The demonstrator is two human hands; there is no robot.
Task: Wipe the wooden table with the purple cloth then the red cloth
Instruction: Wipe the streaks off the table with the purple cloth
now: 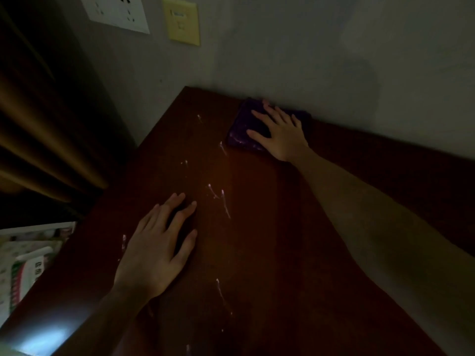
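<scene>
Dim room; right hand point(281, 136) flat, fingers spread, pressing the purple cloth point(243, 131) against the far edge of the wooden tabletop point(270, 240), right by the wall point(308, 60); left hand point(158, 249) open, palm down on the near-left tabletop; white streaks point(225, 201) between the hands.

The table point(270, 227) is dark reddish-brown wood, smooth, with a low sheen that catches a pale glare at its near left corner. Thin whitish smears point(223, 199) streak its middle, glossy against the wood. At the table's far edge lies the purple cloth point(241, 129), soft and nubby, matt, with pale flecks on its near side. Behind the table the wall point(308, 47) is matt grey plaster. Left of the table hangs a brown fabric curtain point(38, 124) in heavy folds.
</scene>
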